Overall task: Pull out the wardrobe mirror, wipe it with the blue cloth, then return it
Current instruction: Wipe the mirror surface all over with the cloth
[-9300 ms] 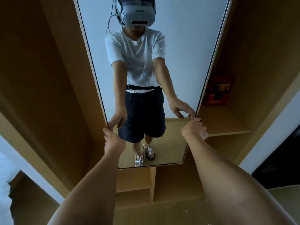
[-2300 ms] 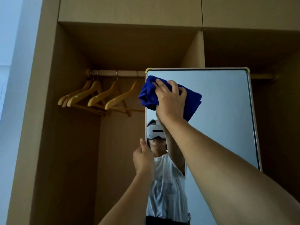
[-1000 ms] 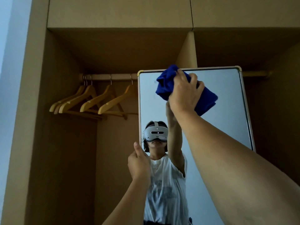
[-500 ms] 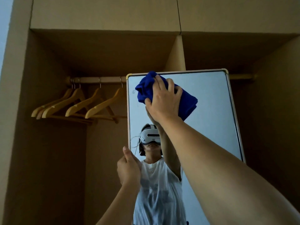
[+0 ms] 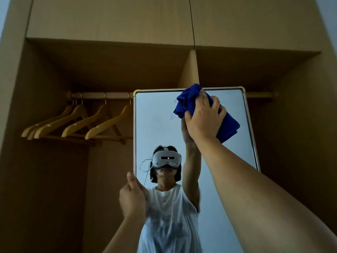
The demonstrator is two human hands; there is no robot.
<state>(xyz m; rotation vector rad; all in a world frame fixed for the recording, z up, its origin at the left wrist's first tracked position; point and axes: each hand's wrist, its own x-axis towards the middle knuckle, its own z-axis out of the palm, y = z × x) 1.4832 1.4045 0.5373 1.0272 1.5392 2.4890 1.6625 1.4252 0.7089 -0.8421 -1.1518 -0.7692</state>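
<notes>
Head view: right hand [image 5: 202, 121] presses bunched blue cloth [image 5: 191, 99] on wardrobe mirror [image 5: 156, 128] near its top edge; unwiped glass runs downward along the long axis. Left hand [image 5: 133, 198] clasps the left frame edge.

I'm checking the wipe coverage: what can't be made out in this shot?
- Mirror bottom: head view, cut off by the frame edge and the right arm.
- Glass under the blue cloth: covered by cloth and right hand.
- Left hand fingers on the mirror edge: hidden behind the hand.
</notes>
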